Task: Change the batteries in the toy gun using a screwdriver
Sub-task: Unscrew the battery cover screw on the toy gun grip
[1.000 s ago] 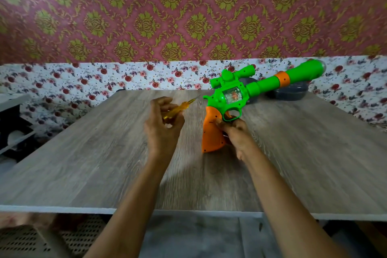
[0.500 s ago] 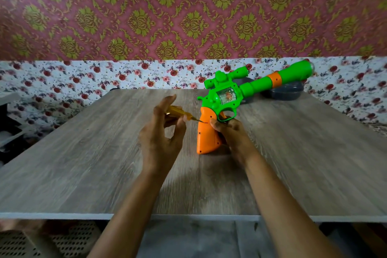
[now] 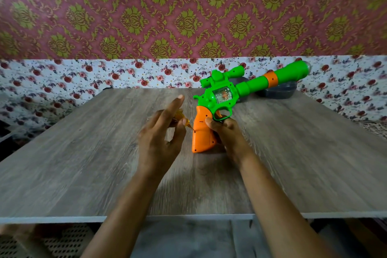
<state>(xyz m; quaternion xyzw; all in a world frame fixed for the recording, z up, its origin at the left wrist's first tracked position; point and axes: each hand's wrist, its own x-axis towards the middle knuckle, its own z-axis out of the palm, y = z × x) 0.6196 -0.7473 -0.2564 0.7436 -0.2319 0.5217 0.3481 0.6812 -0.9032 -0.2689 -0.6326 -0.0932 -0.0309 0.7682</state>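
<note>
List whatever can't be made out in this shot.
Head view only:
- The screwdriver handle is mostly hidden by the left hand.
- What its tip touches on the toy gun is too small to see.
- Fingers of the right hand are behind the grip.
- The dark container is half hidden by the barrel.

Centre frame, our right grip (image 3: 225, 132) holds the toy gun (image 3: 222, 94) on the table (image 3: 83, 153); our left grip (image 3: 159, 138) pinches the screwdriver (image 3: 182, 119), tip touching it.

Place: we're in a home room, by the look of it | walls: maroon-and-gold damask wallpaper (image 3: 188, 16) up top, rose-print paper (image 3: 104, 77) running below | furniture: grey wood-grain tabletop (image 3: 83, 153) set against that wall | giveaway: bright plastic toy gun (image 3: 247, 86) over it
</note>
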